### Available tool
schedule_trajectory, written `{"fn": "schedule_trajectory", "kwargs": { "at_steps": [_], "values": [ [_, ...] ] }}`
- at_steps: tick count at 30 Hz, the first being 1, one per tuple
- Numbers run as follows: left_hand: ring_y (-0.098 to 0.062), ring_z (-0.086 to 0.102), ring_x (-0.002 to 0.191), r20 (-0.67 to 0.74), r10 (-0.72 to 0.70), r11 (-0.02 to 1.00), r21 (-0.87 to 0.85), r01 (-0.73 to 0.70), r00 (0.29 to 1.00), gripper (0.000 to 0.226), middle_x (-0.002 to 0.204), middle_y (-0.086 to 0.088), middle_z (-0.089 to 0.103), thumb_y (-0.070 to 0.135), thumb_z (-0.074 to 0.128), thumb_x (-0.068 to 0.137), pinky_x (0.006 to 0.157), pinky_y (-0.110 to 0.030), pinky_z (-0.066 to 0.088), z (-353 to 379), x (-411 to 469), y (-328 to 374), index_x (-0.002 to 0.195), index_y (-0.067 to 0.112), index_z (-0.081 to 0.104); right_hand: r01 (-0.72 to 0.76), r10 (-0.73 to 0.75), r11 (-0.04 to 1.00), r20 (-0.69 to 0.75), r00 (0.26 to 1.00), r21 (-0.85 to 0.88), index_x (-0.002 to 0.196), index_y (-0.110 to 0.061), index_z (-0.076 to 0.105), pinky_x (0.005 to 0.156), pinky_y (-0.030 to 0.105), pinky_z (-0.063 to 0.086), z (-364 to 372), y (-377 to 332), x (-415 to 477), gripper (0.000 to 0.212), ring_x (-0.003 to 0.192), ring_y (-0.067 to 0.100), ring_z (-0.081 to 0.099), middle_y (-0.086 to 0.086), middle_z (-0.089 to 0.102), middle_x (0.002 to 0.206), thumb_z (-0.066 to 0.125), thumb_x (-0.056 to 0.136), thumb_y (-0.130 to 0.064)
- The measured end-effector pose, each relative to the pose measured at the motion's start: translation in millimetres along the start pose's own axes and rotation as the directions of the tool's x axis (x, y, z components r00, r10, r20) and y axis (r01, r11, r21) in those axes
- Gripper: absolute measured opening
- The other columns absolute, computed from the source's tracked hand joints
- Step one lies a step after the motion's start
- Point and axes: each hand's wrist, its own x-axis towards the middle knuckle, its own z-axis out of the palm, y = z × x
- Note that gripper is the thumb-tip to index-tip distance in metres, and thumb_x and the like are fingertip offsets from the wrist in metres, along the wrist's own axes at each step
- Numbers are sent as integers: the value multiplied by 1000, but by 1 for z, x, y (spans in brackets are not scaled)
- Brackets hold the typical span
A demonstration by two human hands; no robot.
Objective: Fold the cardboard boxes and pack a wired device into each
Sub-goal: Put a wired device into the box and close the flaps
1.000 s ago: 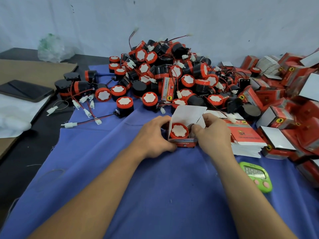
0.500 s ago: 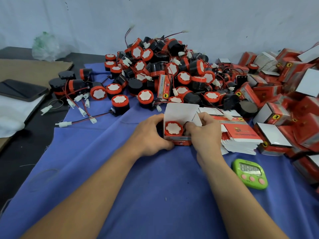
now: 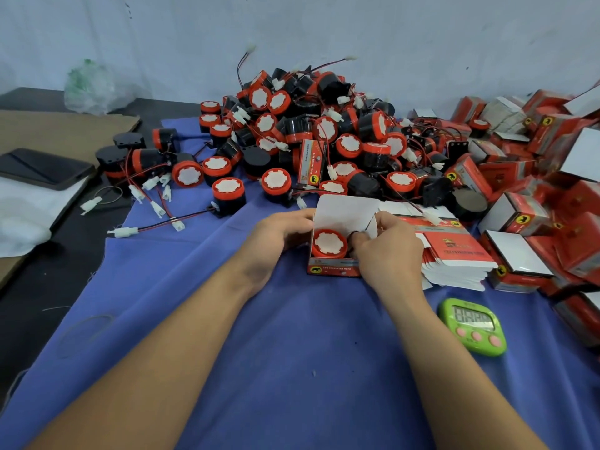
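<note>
A small red cardboard box [image 3: 334, 269] stands open on the blue cloth, its white lid flap [image 3: 345, 211] up. Inside sits a red-and-black wired device [image 3: 329, 243], white face up. My left hand [image 3: 281, 230] grips the box's left side. My right hand [image 3: 386, 250] grips the right side, fingers curled at the box's inner right edge beside the device, where a dark wire shows. A big pile of wired devices [image 3: 311, 134] lies behind. A stack of flat unfolded boxes [image 3: 454, 254] lies right of my right hand.
Packed red boxes [image 3: 532, 177] are heaped at the right. A green timer [image 3: 472, 326] lies near my right forearm. Loose devices with white connectors [image 3: 152, 190] spread at the left. A phone [image 3: 42, 168], cardboard sheet and plastic bag sit on the dark table at far left.
Both hands have stayed on the box. My right fingers have pushed further down into the box beside the device.
</note>
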Motion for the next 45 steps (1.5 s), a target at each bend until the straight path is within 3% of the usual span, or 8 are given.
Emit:
{"fn": "schedule_trajectory", "kwargs": {
  "at_steps": [6, 9, 13, 17, 25, 35, 38, 45],
  "values": [
    [-14, 71, 112, -135, 61, 922, 386, -5, 989, 34, 118, 7, 77, 5, 65, 98, 102, -40, 55, 9, 6, -11, 121, 30, 72, -20, 16, 997, 48, 999, 72, 102, -32, 63, 60, 18, 41, -1, -1, -5, 17, 77, 3, 61, -22, 63, 78, 72, 89, -24],
    [-13, 72, 108, -187, 75, 913, 409, 8, 979, 38, 114, 9, 78, 4, 68, 93, 100, -46, 57, 11, 7, -10, 124, 26, 73, -54, -7, 971, 251, 968, 232, 106, -31, 71, 81, 43, 57, -8, -2, -4, 15, 91, 17, 70, -9, 75, 91, 68, 91, -34],
    [-12, 73, 107, -213, 54, 919, 393, 35, 976, 35, 113, 10, 78, 6, 71, 92, 99, -46, 58, 9, 6, -8, 113, 35, 75, -279, 3, 801, 462, 887, 530, 93, -41, 78, 64, 28, 47, -24, -2, 1, 27, 67, 8, 59, -7, 74, 83, 55, 92, -54],
    [-11, 73, 104, -225, 49, 921, 387, 42, 973, 34, 111, 10, 78, 9, 72, 93, 97, -44, 60, 10, 7, -8, 109, 39, 74, -434, -5, 646, 572, 820, 628, 117, -23, 77, 81, 36, 45, -31, 10, 12, 39, 74, 16, 47, 2, 74, 112, 50, 100, -45],
    [-9, 74, 101, -204, 70, 917, 398, 17, 976, 36, 108, 10, 79, 5, 69, 94, 93, -41, 61, 11, 6, -8, 113, 36, 75, -59, -81, 939, 387, 919, 339, 112, -32, 73, 86, 33, 56, -12, 8, 2, 23, 95, 3, 70, -17, 76, 100, 72, 92, -20],
    [-6, 69, 108, -227, 105, 862, 506, 25, 968, 49, 115, 17, 75, 32, 65, 79, 94, -38, 59, 18, 0, -6, 128, 37, 70, -68, -75, 937, 389, 918, 342, 105, -22, 74, 77, 33, 53, -10, 7, 3, 15, 87, 9, 69, -9, 77, 92, 70, 93, -30],
    [0, 64, 111, -239, 128, 835, 550, 26, 963, 55, 117, 22, 72, 40, 65, 76, 95, -31, 56, 21, -2, -7, 131, 39, 65, -76, -111, 931, 475, 873, 356, 99, -10, 70, 65, 29, 44, -17, 7, 4, 42, 75, 10, 61, 11, 71, 86, 72, 85, -50],
    [-1, 63, 115, -193, 200, 843, 534, -69, 961, 83, 124, 20, 68, 48, 79, 66, 93, -26, 54, 25, -5, -8, 142, 49, 44, -215, -78, 872, 558, 826, 440, 106, -14, 74, 72, 38, 50, -18, 6, 4, 22, 73, 19, 53, 6, 65, 85, 63, 99, -32]
  ]
}}
